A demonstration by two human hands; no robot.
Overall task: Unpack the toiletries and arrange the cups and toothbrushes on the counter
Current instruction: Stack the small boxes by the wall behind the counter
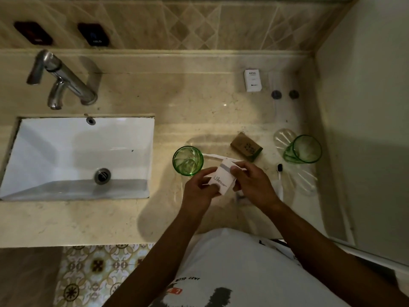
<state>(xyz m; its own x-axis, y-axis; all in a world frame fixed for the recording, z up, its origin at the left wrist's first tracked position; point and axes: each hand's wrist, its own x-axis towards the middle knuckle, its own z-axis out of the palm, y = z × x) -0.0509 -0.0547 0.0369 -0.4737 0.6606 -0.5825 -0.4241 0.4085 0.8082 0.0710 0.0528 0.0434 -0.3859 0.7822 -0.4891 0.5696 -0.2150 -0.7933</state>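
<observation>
— Both hands over the counter point(194, 103): what do they hold?

— Left hand point(200, 191) grips the near end of a white box point(222, 179); right hand point(252, 182) pinches its far, opened flap. Its long axis runs away from the person.

— And the rest?

— One green cup point(188, 160) upright just left, another point(304, 149) tipped at right, a toothbrush point(280, 180) lying bristles away.

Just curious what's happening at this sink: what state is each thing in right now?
White box: held in both hands, top flap lifted.
Left green cup: upright, empty.
Right green cup: upright, empty.
Toothbrush: lying flat on counter.
Brown packet: closed.
Faucet: no water running.
</observation>
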